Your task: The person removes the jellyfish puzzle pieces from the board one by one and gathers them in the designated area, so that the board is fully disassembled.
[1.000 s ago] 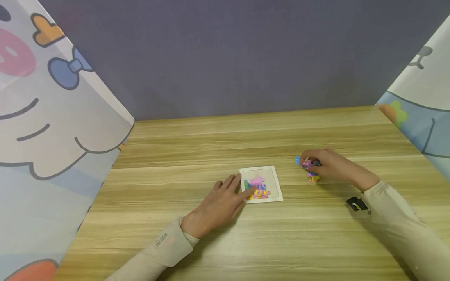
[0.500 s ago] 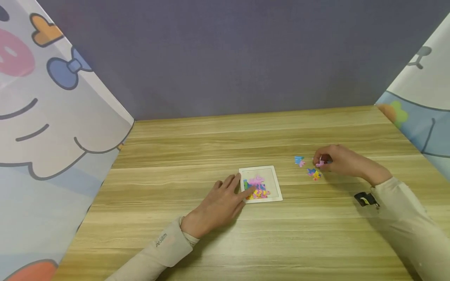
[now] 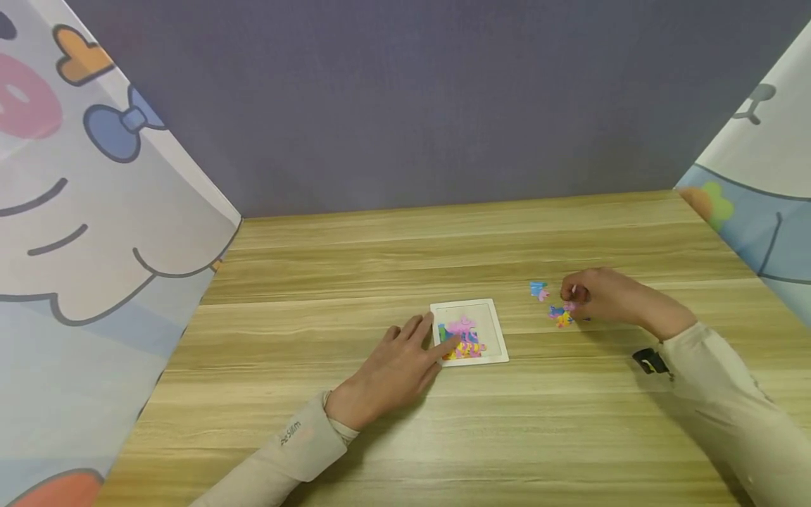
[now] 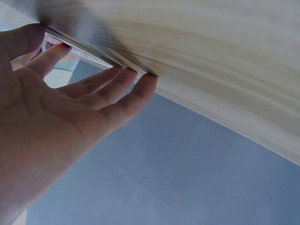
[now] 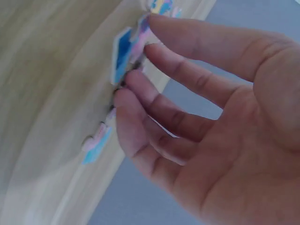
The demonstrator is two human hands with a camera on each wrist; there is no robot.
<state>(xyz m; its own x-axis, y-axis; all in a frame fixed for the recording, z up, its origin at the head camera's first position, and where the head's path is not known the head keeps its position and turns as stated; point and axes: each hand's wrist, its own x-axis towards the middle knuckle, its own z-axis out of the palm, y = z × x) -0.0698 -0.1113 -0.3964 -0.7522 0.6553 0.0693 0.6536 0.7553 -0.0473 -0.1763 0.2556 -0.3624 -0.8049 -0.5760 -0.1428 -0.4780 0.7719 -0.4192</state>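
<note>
My left hand (image 3: 395, 370) rests beside a square white puzzle frame (image 3: 500, 338). Its index finger lies over the pink, yellow and blue joined pieces (image 3: 469, 338) inside, and the other fingers touch the frame's left edge. Over to the right, my right hand (image 3: 611, 299) pinches a pink and blue puzzle piece (image 5: 123, 54), seen tilted between thumb and fingers in the right wrist view. Close to those fingertips lie a blue and yellow piece (image 3: 560, 315) and, farther left, a light blue and pink piece (image 3: 538, 290). My fingers partly hide the pinched piece.
The wood-grain table (image 3: 355, 267) ends at a grey back panel (image 3: 405, 105). Printed cartoon panels stand left (image 3: 158, 232) and right (image 3: 773, 176). A small black object (image 3: 650, 361) sits at my right sleeve cuff.
My right hand has moved right, away from the light blue and pink piece, then slightly back left and nearer. The loose pieces have spread apart. My left hand stays put on the frame.
</note>
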